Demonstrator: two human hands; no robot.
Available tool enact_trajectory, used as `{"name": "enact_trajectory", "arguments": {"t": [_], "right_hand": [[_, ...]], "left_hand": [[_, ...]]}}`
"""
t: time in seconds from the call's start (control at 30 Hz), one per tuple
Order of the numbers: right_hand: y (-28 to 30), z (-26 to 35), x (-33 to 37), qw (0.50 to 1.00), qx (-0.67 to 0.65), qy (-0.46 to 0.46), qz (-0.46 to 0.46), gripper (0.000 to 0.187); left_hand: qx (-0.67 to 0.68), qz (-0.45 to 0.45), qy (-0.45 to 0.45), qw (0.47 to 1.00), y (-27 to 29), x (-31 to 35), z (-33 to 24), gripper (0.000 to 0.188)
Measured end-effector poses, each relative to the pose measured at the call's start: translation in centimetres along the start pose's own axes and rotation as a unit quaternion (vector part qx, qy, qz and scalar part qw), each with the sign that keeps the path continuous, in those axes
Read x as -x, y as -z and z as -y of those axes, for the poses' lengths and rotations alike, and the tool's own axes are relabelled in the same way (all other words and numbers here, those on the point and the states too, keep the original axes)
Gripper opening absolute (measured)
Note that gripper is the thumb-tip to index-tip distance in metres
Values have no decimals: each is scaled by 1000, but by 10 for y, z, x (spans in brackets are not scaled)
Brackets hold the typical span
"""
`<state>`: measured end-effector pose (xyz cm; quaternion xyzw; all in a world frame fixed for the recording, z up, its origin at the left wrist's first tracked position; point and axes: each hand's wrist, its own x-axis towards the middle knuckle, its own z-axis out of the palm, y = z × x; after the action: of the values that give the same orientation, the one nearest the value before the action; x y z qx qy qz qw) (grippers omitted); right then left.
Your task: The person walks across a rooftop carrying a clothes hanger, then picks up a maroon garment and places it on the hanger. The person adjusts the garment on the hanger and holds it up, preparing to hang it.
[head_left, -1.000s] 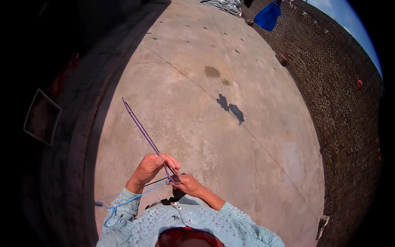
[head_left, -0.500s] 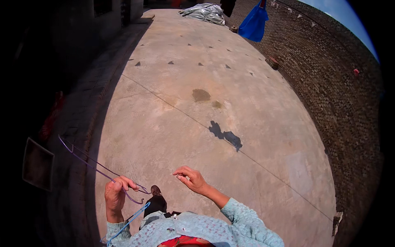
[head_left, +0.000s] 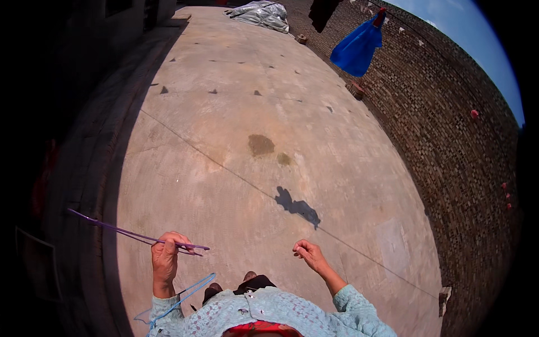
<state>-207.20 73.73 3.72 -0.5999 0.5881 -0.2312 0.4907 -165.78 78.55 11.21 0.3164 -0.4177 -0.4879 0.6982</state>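
My left hand (head_left: 167, 256) is closed around a thin purple wire hanger (head_left: 120, 230), which sticks out level to my left over the shaded side of the roof. A light blue wire hanger (head_left: 182, 296) hangs by my left forearm, just below that hand. My right hand (head_left: 307, 254) is held out in front at the right, apart from the left hand, with its fingers curled in and nothing visible in them. Both sleeves are pale blue lace.
I stand on a concrete roof floor (head_left: 236, 112) with a dark stain (head_left: 261, 144). A brick wall (head_left: 449, 146) runs along the right. A blue garment (head_left: 355, 49) hangs high at the back, its shadow (head_left: 297, 205) on the floor. A grey tarp (head_left: 261, 13) lies far off.
My hands have come apart: the left swung out left with the purple hanger, which now points sideways instead of away. The right hand let go and moved right.
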Motion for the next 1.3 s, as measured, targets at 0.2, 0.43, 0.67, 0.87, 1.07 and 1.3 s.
{"name": "enact_trajectory", "arguments": {"t": [0.2,0.43,0.67,0.87,1.07,1.3], "right_hand": [[14,-54,-51,983,-109,-140,-46,22],[41,-118,-210,978,-105,-174,-49,24],[114,-82,-366,987,-55,-141,-59,27],[162,38,-501,996,-58,-55,-43,33],[212,189,-565,998,39,-35,-42,34],[290,287,-643,980,126,48,-148,37]], "left_hand": [[-2,-33,-27,999,5,-97,28,34],[-72,-55,-50,995,-12,-203,45,32],[-89,-85,-56,991,-3,-306,74,35],[-66,-82,-35,994,41,-401,114,35],[-88,-21,-26,996,80,-503,139,33],[-110,-10,-11,994,89,-607,162,35]]}}
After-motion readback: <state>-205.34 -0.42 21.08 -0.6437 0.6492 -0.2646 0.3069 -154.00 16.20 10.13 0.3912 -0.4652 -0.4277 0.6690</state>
